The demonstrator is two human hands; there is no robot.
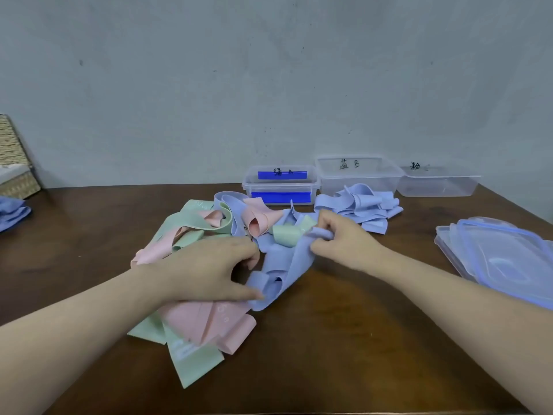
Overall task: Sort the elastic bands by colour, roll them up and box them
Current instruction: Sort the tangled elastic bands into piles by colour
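Three clear boxes (357,175) stand along the table's (359,339) far edge, marked for the colours, with a heap of sorted blue bands (357,206) just before them, likely staged for rolling. Near the table's middle lies the mixed pile (197,265) of green, pink and blue bands; the right hand (341,238) pinches a blue band (281,265) between curled fingers and thumb, apparently to draw it free. The left hand (209,265), fingers curled, rests on the pile, its thumb touching that band, probably steadying the rest.

bare table (344,339) nearside; band heap (209,241) fronts boxes (359,175).
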